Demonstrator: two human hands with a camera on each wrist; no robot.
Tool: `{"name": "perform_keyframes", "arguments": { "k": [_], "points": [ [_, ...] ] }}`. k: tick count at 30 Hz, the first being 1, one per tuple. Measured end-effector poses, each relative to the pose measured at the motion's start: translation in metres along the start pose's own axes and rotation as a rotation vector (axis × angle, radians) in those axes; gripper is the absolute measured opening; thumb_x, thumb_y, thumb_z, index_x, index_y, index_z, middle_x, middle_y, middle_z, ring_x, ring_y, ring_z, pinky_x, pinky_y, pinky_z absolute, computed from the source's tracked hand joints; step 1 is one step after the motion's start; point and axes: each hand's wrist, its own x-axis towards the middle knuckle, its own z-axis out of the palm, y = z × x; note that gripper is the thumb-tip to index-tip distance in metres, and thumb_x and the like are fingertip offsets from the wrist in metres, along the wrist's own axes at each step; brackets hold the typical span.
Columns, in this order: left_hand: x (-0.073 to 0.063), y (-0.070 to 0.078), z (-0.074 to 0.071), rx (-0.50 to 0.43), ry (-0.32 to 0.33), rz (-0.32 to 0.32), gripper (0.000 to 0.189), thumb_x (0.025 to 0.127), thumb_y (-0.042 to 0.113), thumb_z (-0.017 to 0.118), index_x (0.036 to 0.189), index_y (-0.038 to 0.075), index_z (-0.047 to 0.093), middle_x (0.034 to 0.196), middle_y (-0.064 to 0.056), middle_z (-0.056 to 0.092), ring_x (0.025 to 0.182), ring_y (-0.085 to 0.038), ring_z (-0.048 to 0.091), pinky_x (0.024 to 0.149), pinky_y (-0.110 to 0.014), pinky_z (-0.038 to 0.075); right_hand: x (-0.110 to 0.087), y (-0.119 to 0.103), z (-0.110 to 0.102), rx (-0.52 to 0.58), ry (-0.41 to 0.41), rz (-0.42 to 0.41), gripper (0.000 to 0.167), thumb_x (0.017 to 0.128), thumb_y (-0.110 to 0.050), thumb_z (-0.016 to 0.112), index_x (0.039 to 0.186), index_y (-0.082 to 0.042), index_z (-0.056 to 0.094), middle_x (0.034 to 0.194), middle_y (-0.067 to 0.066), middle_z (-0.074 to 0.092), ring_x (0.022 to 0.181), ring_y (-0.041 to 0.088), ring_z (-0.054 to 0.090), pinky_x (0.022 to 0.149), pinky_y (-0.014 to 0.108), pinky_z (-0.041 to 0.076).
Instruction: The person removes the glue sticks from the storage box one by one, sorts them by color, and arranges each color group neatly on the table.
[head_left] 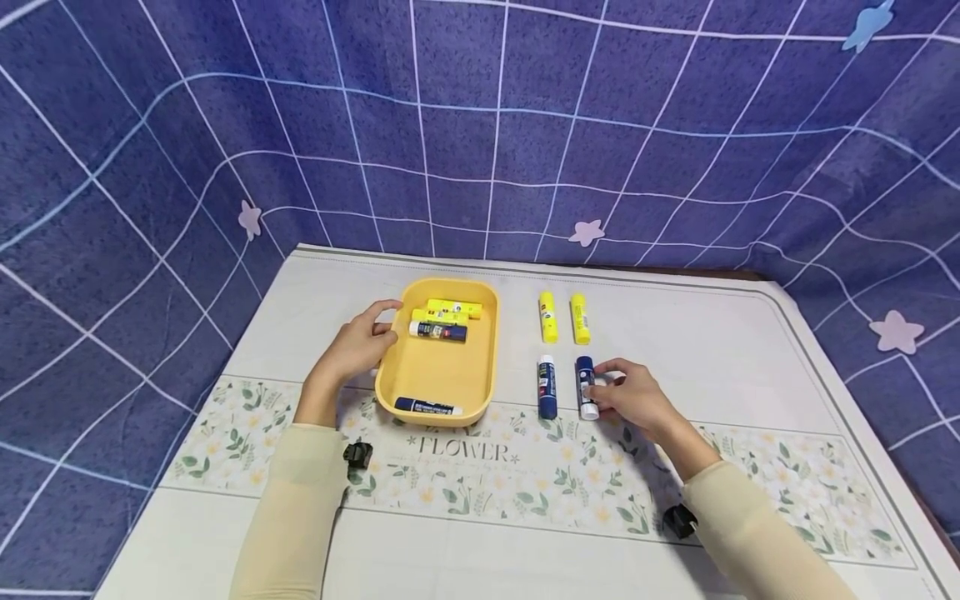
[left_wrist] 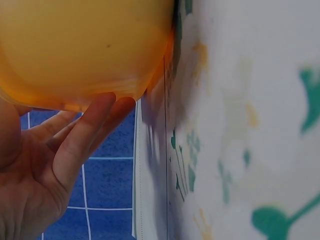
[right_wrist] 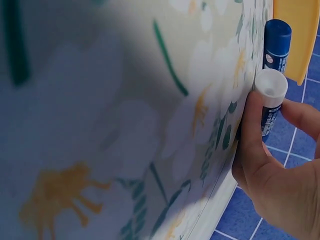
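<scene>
My left hand (head_left: 363, 340) holds the left rim of a yellow tray (head_left: 437, 367), its fingers against the outer wall (left_wrist: 75, 75) in the left wrist view. Inside lie two yellow glue sticks (head_left: 454, 308) and a dark blue one (head_left: 438, 332) near the far end, with another dark blue glue stick (head_left: 427, 406) along the near end. Right of the tray, my right hand (head_left: 637, 398) pinches a blue glue stick with a white end (head_left: 586, 379) between thumb and fingers. That glue stick (right_wrist: 271, 102) appears to lie on the table.
Left of the pinched one lies another blue-and-white glue stick (head_left: 547, 387). Two yellow glue sticks, one left (head_left: 548, 318) and one right (head_left: 580, 320), lie beyond them. A flower-printed cloth (head_left: 480, 500) covers the table; a blue grid curtain (head_left: 465, 150) hangs behind.
</scene>
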Motion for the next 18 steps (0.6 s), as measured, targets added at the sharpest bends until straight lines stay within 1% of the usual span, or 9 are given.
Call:
{"name": "perform_keyframes", "arguments": {
  "k": [1,4,7,10,14,18],
  "points": [
    [0.0,-0.0003,0.0001,0.0,0.0,0.0,0.058,0.104,0.018,0.048,0.16,0.023,0.035,0.121,-0.02,0.071,0.059,-0.016,0.057,0.059,-0.039,0.055,0.0001,-0.0001,0.0006,-0.009,0.005,0.001,0.051,0.094,-0.01,0.071,0.139,0.004,0.051,0.104,0.016,0.065,0.076,0.017,0.072,0.073,0.034,0.064],
    [0.0003,-0.0006,0.0005,-0.003,-0.001,0.0,0.057,0.104,0.018,0.049,0.16,0.024,0.036,0.12,-0.021,0.071,0.057,-0.017,0.055,0.058,-0.038,0.055,0.0,-0.0001,0.0017,-0.025,0.014,0.004,0.051,0.094,-0.011,0.071,0.139,0.004,0.051,0.104,0.017,0.065,0.075,0.017,0.072,0.072,0.034,0.064],
    [0.0002,0.0,0.0001,-0.005,-0.003,0.005,0.058,0.104,0.018,0.049,0.16,0.023,0.036,0.115,-0.021,0.071,0.056,-0.017,0.054,0.056,-0.036,0.053,-0.001,-0.0002,0.0016,-0.029,0.015,-0.001,0.053,0.094,-0.013,0.072,0.139,0.005,0.052,0.101,0.015,0.065,0.076,0.018,0.071,0.072,0.035,0.064],
    [0.0002,0.0007,-0.0007,-0.006,-0.005,0.005,0.058,0.104,0.017,0.048,0.16,0.023,0.036,0.114,-0.021,0.071,0.056,-0.016,0.054,0.056,-0.035,0.053,-0.0018,-0.0011,0.0015,-0.039,0.02,-0.013,0.051,0.094,-0.014,0.071,0.138,0.005,0.053,0.098,0.013,0.064,0.076,0.018,0.07,0.072,0.036,0.064],
    [0.0005,0.0009,-0.0008,-0.011,-0.005,-0.001,0.058,0.104,0.017,0.048,0.16,0.023,0.035,0.121,-0.021,0.07,0.056,-0.015,0.054,0.057,-0.037,0.054,-0.002,-0.0026,0.0008,-0.051,0.009,-0.031,0.05,0.095,-0.015,0.07,0.137,0.006,0.053,0.1,0.015,0.065,0.075,0.018,0.071,0.072,0.037,0.065],
    [0.0009,0.0006,-0.0002,-0.02,-0.005,-0.009,0.057,0.104,0.017,0.049,0.16,0.023,0.036,0.126,-0.021,0.07,0.057,-0.015,0.056,0.058,-0.038,0.054,-0.0035,-0.0049,-0.0049,-0.044,-0.01,-0.049,0.052,0.098,-0.017,0.067,0.14,0.009,0.05,0.103,0.019,0.066,0.077,0.019,0.071,0.075,0.037,0.065]
  ]
}}
